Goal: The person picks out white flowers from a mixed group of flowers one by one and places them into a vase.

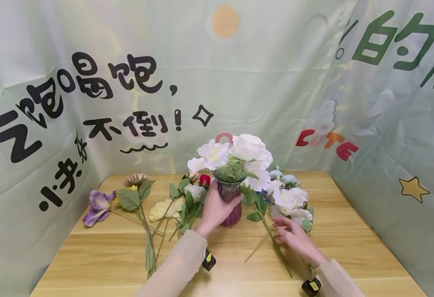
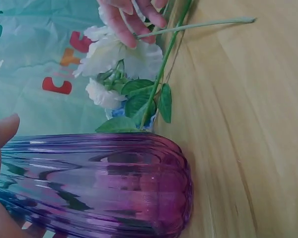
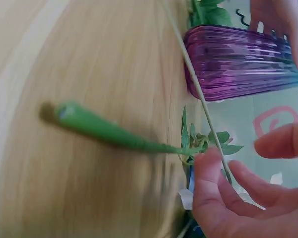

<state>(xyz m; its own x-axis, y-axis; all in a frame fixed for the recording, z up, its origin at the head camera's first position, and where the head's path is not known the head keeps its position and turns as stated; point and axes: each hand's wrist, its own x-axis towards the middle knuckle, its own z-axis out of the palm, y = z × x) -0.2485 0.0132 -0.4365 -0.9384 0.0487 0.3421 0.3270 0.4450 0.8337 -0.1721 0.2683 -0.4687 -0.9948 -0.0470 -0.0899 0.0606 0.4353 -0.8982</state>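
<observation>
My left hand (image 1: 218, 208) grips the upper part of a ribbed glass vase (image 1: 229, 214), thumb in front; the vase shades from bluish to purple-pink and stands upright. A white rose (image 1: 248, 147) and a ruffled white flower (image 1: 214, 154) rise from its mouth. My right hand (image 1: 295, 237) is beside white blossoms (image 1: 291, 202) on the right, its thumb apart from the loosely bent fingers. A thin pale stem (image 3: 196, 82) passes at the fingertips; whether they touch it is unclear. A thicker green stem (image 3: 119, 136) lies on the table just beyond.
On the wooden table (image 1: 101, 251), a purple flower (image 1: 98, 207), cream flower (image 1: 167, 209) and red rose (image 1: 204, 180) lie left of the vase. Blue flowers (image 1: 289, 180) lie at the back right. Printed cloth (image 1: 187, 82) walls in the table at back and sides.
</observation>
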